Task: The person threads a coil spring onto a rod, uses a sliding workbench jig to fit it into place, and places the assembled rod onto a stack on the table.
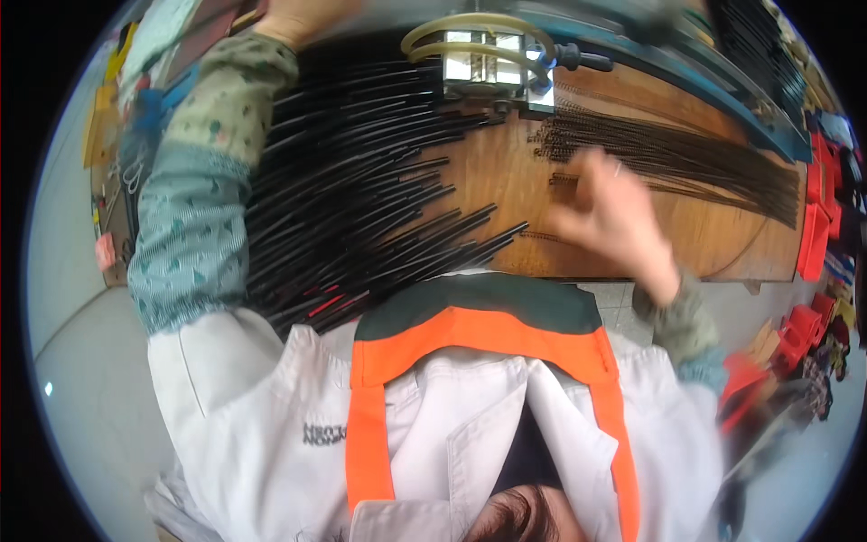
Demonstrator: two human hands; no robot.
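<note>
My right hand (614, 212) hovers over the right part of the wooden table (488, 172), smeared a little by motion. Its thumb and forefinger are apart, with nothing visible between them. Just beyond it lies a bundle of long, thin, dark coiled springs (686, 158), their near ends beside the fingers. My left hand (312, 13) reaches to the far left, past a broad pile of slim black tubes (334, 190). The upper edge of the view cuts off its fingers, so whatever they hold is hidden.
A small metal fixture (488, 68) with a looping yellowish hose (429, 36) stands at the far middle, between tubes and springs. A blue metal beam (713, 81) runs behind it. Red plastic bins (813, 244) line the right side. My apron (479, 312) meets the table's near edge.
</note>
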